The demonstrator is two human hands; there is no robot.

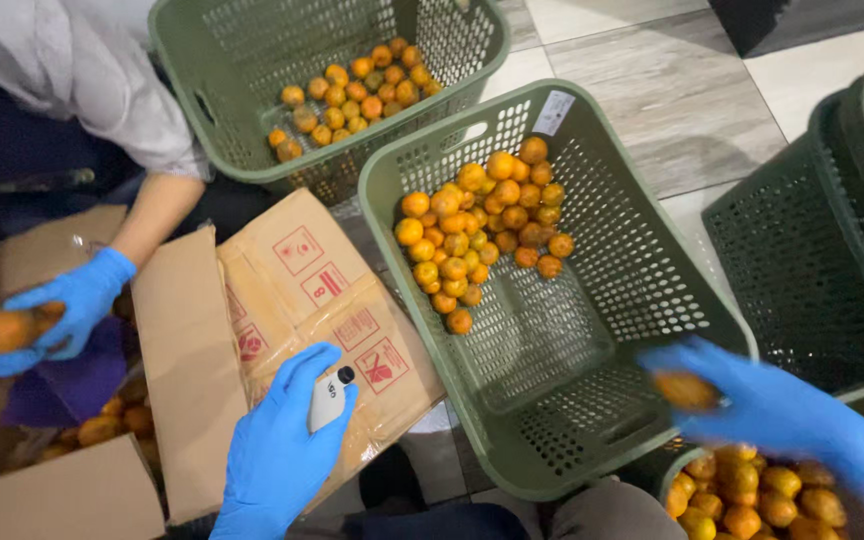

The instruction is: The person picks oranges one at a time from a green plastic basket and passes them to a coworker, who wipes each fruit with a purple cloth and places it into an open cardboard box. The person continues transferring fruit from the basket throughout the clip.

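The left hand (pixel 277 455), in a blue glove, is closed around a small white handheld device (pixel 329 398) with a dark tip, held over the flap of an open cardboard box (pixel 292 300) that stands on the tiled floor (pixel 652 80). The right hand (pixel 772 410), also gloved in blue and blurred, has its fingers curled round a single orange fruit (pixel 687 390) at the near right corner of the middle green basket (pixel 592 300). That basket holds a heap of small orange fruit (pixel 477 235) against its far left wall. Just below the right hand another basket of fruit (pixel 742 495) shows at the near edge of the floor. A second person (in a pale sleeve) kneels at the left, whose gloved hands (pixel 52 315) hold one fruit above the box. A further green basket (pixel 332 70) of fruit stands at the far side, and empty dark baskets (pixel 832 230) are stacked at the right.
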